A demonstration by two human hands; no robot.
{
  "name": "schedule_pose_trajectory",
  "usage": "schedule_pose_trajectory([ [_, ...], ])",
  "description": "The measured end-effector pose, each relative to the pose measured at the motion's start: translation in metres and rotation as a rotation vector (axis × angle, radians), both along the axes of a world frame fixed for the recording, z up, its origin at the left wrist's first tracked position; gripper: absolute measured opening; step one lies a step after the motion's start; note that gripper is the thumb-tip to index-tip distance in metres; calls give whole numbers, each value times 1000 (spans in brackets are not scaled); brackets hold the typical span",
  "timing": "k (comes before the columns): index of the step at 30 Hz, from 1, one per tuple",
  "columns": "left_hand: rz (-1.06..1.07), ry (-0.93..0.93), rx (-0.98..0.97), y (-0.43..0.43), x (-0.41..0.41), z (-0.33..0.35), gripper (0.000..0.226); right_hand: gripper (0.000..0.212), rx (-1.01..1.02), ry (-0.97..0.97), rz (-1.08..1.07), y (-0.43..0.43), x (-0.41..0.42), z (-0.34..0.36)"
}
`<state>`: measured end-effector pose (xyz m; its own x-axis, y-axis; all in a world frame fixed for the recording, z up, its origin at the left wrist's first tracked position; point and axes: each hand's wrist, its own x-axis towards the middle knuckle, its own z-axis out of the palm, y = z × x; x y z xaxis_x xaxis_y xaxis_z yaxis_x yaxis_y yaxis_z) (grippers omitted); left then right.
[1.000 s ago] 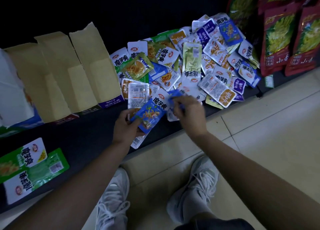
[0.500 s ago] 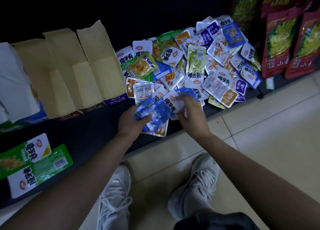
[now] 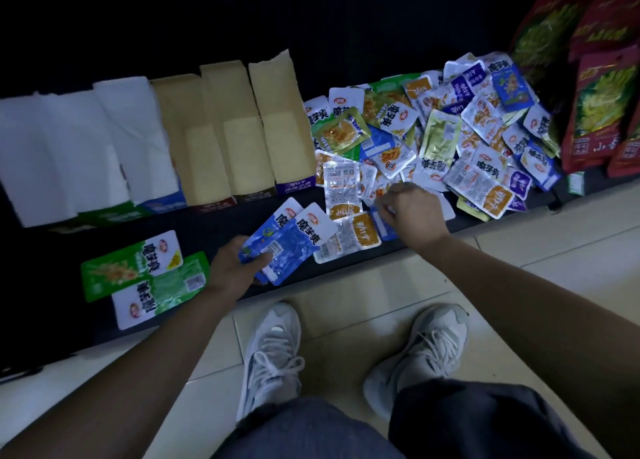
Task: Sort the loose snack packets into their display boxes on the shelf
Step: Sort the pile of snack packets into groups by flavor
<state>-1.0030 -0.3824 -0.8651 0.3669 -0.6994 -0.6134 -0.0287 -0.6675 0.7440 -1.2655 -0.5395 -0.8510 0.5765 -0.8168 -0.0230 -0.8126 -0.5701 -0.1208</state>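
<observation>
Left grip holds a fanned stack of blue-and-white foil snack packets at centre frame, right grip pinches a loose blue packet at the edge of the mixed heap on the dark shelf; best add only matching blues before loading the blue-fronted cardboard box, left.

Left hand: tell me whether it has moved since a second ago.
Yes. The left hand, holding blue packets, has shifted left along the shelf, from just right of the purple-fronted box to left of it, nearer the green packets.
</observation>
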Motion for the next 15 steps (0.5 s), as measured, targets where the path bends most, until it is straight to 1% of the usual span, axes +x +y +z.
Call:
schedule_pose_trajectory([
  [2,30,-38,21,12,17,1,24,8,40,-21,-17,-1,18,8],
  [4,48,-133,45,24,34,-1,27,33,160,146,-114,1,29,7],
  [6,-42,-387,105,34,46,-3,36,54,317,334,-160,7,29,-3],
  [8,-127,-671,154,41,49,-4,54,74,427,431,-150,15,27,-15],
  [9,-165,-804,136,44,48,-3,61,82,436,449,-137,17,27,-18],
  [11,-318,-994,2,45,38,-5,61,82,401,380,-109,16,28,-19],
  [12,-446,-1004,-77,43,31,-5,57,80,397,317,-84,14,28,-17],
  [13,-597,-968,-131,39,26,-7,54,80,397,265,-57,11,26,-17],
  [14,-745,-926,-142,36,21,-10,53,83,386,254,-35,9,24,-16],
  [15,-852,-892,-102,33,17,-14,54,88,365,280,-29,8,20,-17],
])
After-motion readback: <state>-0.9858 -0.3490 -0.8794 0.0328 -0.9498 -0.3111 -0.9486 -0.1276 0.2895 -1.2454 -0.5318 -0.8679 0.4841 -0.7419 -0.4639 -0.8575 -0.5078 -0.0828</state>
